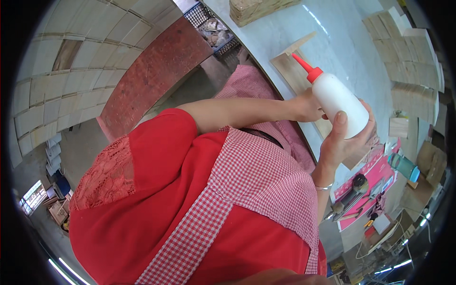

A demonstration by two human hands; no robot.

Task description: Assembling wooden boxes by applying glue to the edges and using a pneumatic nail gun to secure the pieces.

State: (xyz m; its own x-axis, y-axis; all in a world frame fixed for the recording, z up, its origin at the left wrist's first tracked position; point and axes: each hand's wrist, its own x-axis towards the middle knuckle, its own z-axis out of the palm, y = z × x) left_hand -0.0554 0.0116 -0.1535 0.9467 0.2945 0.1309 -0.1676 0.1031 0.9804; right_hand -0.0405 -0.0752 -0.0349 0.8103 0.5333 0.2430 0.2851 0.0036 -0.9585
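My right hand (349, 142) is wrapped round a white squeeze bottle (341, 102) with a red pointed nozzle. The bottle is tilted, its tip toward the far left, over a pale wooden board (290, 71). At the board's far end a thin wooden strip (301, 43) meets it at an angle. My left hand (308, 105) is closed at the board's edge and appears to grip it. The bottle hides most of its fingers, and part of the board as well.
Stacked wooden pieces (403, 52) line the worktable's (332, 42) right side; another stack (261, 10) stands at the far edge. A pink sheet (365, 190) with tools and a teal bottle (403, 167) lie lower right. Left are a red bench (156, 66), piled wooden panels (85, 61) and a blue crate (197, 15).
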